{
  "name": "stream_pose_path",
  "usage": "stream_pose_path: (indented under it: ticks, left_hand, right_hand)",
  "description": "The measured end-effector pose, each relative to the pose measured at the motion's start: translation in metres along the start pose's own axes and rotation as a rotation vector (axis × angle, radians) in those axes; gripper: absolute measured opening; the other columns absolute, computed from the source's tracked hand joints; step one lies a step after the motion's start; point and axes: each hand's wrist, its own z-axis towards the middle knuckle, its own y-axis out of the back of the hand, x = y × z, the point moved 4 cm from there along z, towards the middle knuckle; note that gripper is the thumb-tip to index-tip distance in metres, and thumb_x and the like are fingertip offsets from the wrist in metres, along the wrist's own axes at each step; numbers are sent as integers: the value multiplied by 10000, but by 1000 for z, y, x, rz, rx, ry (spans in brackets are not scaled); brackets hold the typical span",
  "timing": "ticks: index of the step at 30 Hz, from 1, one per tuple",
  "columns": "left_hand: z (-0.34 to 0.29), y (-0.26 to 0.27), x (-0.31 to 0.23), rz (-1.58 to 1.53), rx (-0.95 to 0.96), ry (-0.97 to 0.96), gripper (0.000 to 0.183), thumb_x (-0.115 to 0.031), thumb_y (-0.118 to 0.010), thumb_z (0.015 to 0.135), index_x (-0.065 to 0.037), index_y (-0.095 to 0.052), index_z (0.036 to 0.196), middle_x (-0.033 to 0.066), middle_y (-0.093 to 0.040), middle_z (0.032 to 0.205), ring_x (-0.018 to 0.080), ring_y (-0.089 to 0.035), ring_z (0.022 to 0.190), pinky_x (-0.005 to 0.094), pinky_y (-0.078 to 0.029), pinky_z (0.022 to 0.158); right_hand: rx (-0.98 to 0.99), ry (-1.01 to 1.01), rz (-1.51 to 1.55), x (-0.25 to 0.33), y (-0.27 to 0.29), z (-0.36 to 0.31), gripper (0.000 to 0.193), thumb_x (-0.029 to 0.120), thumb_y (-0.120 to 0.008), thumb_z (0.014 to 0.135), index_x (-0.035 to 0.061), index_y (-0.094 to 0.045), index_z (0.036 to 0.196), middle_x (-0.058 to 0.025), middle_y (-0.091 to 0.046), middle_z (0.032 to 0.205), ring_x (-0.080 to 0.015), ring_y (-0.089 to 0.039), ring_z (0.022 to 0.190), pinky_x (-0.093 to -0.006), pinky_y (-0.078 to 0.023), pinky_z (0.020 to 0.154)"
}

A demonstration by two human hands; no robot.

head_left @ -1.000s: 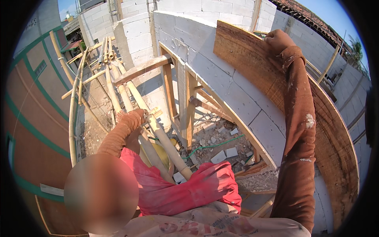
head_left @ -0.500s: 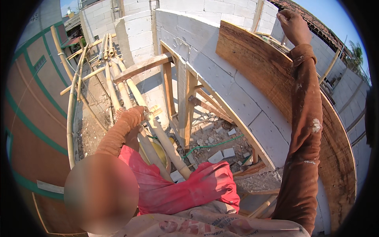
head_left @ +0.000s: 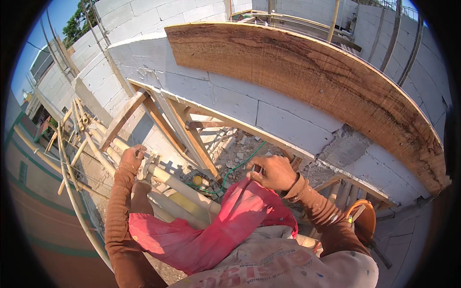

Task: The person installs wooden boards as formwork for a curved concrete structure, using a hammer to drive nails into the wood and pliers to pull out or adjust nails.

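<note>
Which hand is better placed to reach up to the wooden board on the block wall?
Probably the right hand: it is free of the bamboo pole and under the wooden board; the left hand grips that pole.

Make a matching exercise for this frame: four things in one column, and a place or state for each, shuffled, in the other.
1. left hand
2. right hand
3. wooden board
4. green hose

a. lies on the rubble below
b. grips a bamboo pole
c. stands on edge along the top of the block wall
d. holds a small thing at the top of the red cloth

Pairs: 1-b, 2-d, 3-c, 4-a
</note>
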Motion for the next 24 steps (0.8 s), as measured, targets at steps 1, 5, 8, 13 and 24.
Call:
stream_pose_path:
  ticks: [1,5,8,13,24]
  left_hand:
    - [6,7,-23,-14,-95,-112,214,-116,-573,840,-97,-650,1039,159,-649,767,265,-626,712,344,-489,669]
    - [21,29,-156,-105,-241,-532,214,-41,-542,842,-61,-649,1026,144,-662,906,250,-649,794,324,-503,721]
    - [26,45,-280,-223,-309,-727,213,-8,-566,829,-35,-653,1021,126,-673,921,223,-657,825,296,-506,749]
    - [19,79,-482,-436,-392,-1018,191,-40,-583,857,-33,-661,1032,64,-674,911,137,-635,865,262,-487,799]
    - [69,108,-711,-1030,-56,-891,524,-303,-583,901,-47,-397,1319,108,-606,1164,189,-605,1043,293,-486,825]
  right_hand:
    - [-7,-103,8,-24,-14,-24,206,305,-644,794,146,-667,923,-84,-667,727,-296,-653,710,-413,-501,601]
    - [-87,-419,121,-88,-54,-121,195,271,-633,792,139,-665,932,-104,-670,764,-319,-654,751,-423,-513,659]
    - [-262,-585,150,-121,-87,-187,193,250,-627,790,128,-664,935,-124,-672,816,-342,-648,787,-430,-514,699]
    - [-388,-877,237,-153,-144,-275,226,160,-592,791,112,-647,1006,-166,-663,943,-349,-635,875,-406,-507,765]
    - [-260,-948,-8,-152,-191,-325,288,304,-560,784,143,-648,1006,-118,-631,1014,-297,-606,958,-438,-443,816]
